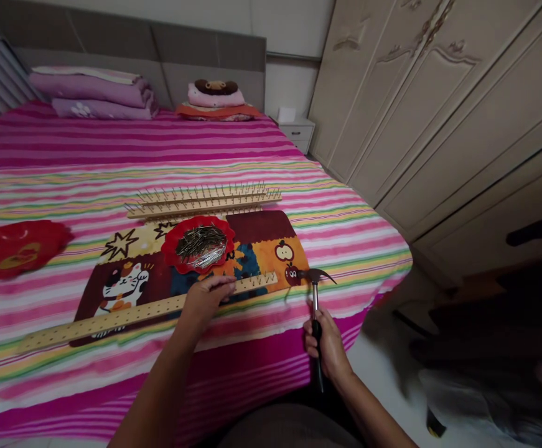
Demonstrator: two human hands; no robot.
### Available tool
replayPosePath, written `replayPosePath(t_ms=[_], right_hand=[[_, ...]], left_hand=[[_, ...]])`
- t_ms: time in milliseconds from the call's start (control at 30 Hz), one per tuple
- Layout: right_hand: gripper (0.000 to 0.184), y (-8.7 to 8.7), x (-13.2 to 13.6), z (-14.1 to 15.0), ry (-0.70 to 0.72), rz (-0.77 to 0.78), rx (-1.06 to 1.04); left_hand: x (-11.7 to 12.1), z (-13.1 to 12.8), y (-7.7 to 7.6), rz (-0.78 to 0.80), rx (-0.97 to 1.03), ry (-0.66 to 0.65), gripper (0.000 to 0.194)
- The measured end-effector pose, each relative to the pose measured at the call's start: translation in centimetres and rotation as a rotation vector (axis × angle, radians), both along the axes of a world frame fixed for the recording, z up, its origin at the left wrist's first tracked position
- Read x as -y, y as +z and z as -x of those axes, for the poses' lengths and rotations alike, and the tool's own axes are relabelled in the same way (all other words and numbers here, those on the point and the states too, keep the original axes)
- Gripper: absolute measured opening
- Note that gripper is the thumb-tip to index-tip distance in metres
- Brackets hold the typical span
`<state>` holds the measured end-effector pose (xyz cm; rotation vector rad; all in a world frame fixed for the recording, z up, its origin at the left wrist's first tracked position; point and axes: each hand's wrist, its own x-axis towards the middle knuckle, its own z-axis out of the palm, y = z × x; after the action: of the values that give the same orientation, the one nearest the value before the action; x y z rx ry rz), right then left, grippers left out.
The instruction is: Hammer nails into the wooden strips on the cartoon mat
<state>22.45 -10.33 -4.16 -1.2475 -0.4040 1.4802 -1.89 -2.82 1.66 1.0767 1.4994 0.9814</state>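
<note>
My right hand is wrapped round the black grip of a claw hammer, whose head is raised just off the right end of a wooden strip. Rows of small holes run along this strip, and several nails stand upright in its right part. Over the strip's middle, the thumb and fingers of my left hand are pinched together beside the standing nails; what lies between the fingertips is too small to make out. Loose nails fill a red scalloped dish behind the strip.
A patterned mat lies under the strip and dish on a striped bedspread. Strips studded with nails lie behind the dish. Another red dish is at left. Folded bedding and a wardrobe stand farther off.
</note>
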Motion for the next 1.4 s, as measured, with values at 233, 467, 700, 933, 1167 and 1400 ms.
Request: replayPosePath(t_ms=[233,467,700,933,1167,1400], right_hand=[[0.032,0.1,0.0,0.0,0.003,-0.006,0.000],[0.031,0.2,0.1,-0.1,0.004,-0.001,0.001],[0.033,0.3,0.2,0.3,-0.002,0.004,0.080],[0.045,4.7,1.5,0.3,0.202,-0.106,0.373],[0.038,9.0,0.3,1.7,0.603,-0.441,0.808],[0.037,9.5,-0.4,2.3,0.683,-0.498,0.889]], left_hand=[[0.2,-2.0,-1.1,-0.045,-0.076,0.120,0.023],[0.3,-2.6,-1.0,-0.079,-0.325,0.067,0.016],[0.4,-3.0,-1.0,-0.104,-0.432,0.048,0.011],[0.5,-2.8,-2.4,-0.268,-0.535,-0.017,0.011],[0.7,-3.0,-2.6,-0.351,-0.647,-0.058,0.010],[0.6,-2.9,-3.1,-0.390,-0.696,-0.058,0.012]])
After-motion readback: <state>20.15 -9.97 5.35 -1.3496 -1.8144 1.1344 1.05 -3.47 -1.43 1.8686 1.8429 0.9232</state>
